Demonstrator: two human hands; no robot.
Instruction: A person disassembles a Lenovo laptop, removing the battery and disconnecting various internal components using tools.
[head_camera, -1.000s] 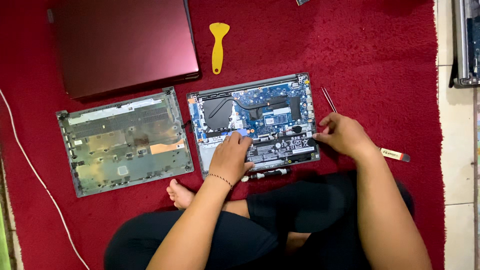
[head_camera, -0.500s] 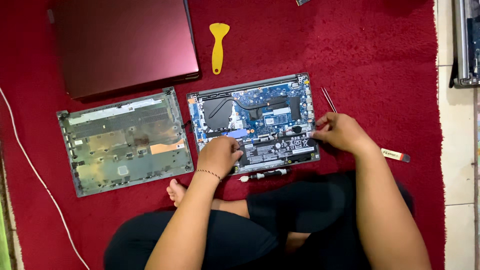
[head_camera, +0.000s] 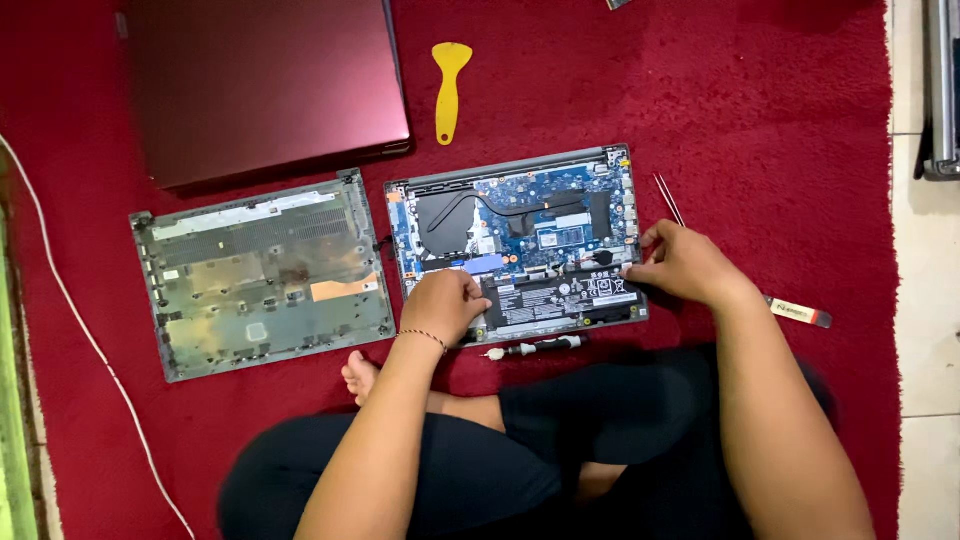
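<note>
An opened laptop base (head_camera: 520, 225) lies on the red carpet, its blue circuit board, fan and black battery (head_camera: 565, 298) exposed. My left hand (head_camera: 443, 303) rests on the battery's left end, fingers curled over it. My right hand (head_camera: 685, 265) touches the battery's right end near the laptop's right edge. Each hand grips an end of the battery. The removed grey bottom cover (head_camera: 262, 272) lies inside-up to the left.
A closed maroon laptop (head_camera: 265, 85) sits at the back left. A yellow pry tool (head_camera: 448, 88), metal tweezers (head_camera: 668, 198), a small screwdriver (head_camera: 530, 347) and a flat tool (head_camera: 800, 312) lie around the base. A white cable (head_camera: 75, 320) runs along the left. My crossed legs are in front.
My left hand has drawn back from the circuit board toward me, onto the battery's left end. My right hand has stayed at the right end.
</note>
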